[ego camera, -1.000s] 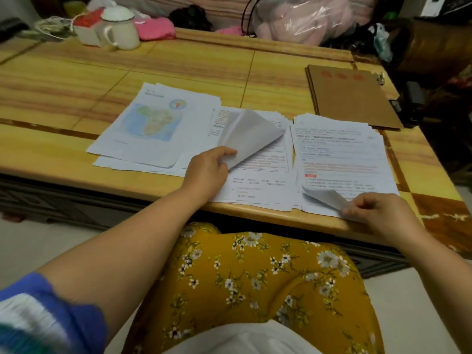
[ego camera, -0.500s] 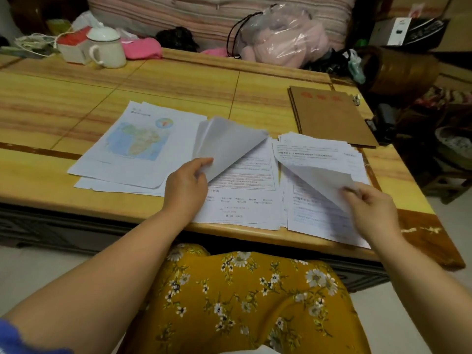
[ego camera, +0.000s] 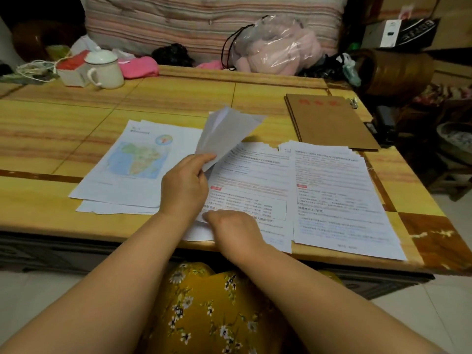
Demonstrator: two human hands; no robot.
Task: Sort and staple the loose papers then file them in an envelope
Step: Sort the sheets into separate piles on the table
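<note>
At frame centre on the yellow wooden surface (ego camera: 178, 98), the left hand (ego camera: 184, 186) pinches lifted white sheets (ego camera: 226, 132) while the right hand (ego camera: 233, 229), its grip unclear, rests on the middle stack of printed papers (ego camera: 258, 180); square the edges before stapling. The brown card envelope (ego camera: 329, 121) waits upper right.

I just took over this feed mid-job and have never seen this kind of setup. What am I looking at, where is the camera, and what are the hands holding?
There is no machine here: a person works with bare hands, and the one camera sits on their head, looking forward and down. The table holds three paper piles: a map pile on the left, a middle pile and a right pile of printed text. A brown envelope lies beyond the right pile; a lidded mug stands at the far left. The left hand pinches lifted sheets off the middle pile. The right hand rests at that pile's near edge; whether it grips a sheet is unclear.
</note>
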